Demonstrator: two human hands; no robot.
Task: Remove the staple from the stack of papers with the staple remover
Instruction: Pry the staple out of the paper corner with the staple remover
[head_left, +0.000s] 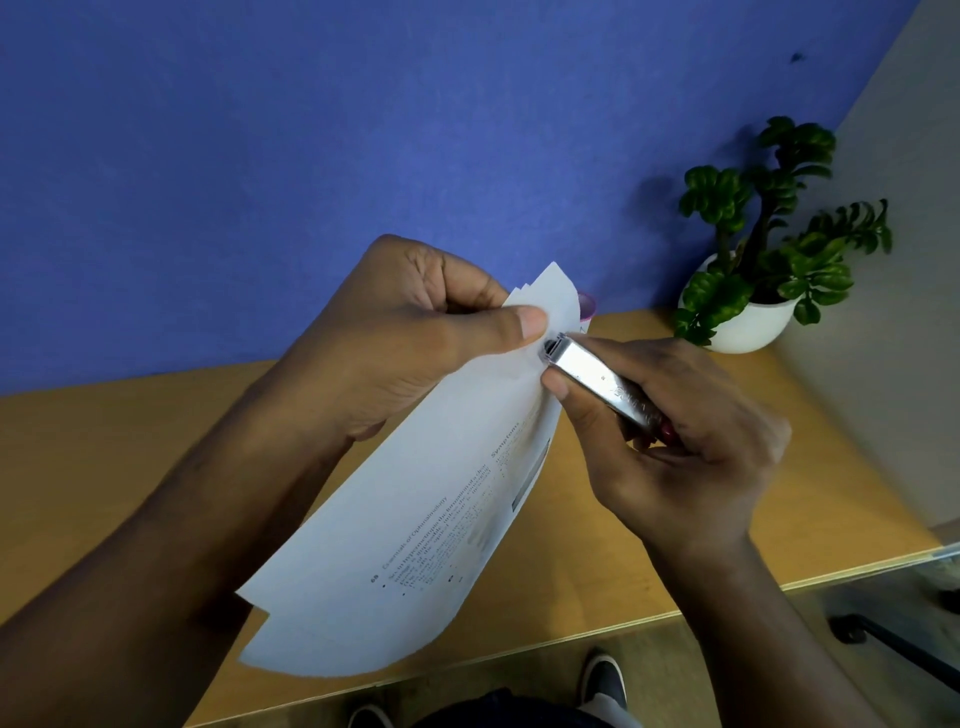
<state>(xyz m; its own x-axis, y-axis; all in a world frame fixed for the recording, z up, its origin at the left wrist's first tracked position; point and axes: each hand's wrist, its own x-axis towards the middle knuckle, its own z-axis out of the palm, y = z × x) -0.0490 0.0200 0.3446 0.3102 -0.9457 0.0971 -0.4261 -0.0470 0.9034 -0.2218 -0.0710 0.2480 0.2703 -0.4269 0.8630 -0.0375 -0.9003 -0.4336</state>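
Behind the stack of papers (415, 519) — a potted plant (763, 260), purple wall (311, 130).

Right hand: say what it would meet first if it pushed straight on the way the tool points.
The right hand aims the staple remover up-left; its tip already meets the stack of papers, with the left hand thumb likely just beyond.

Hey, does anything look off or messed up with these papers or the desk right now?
Nothing damaged or spilled. The stack of papers is held in the air by the left hand, its sheets fanned unevenly at the corners, while the right hand sets the staple remover against the top corner.
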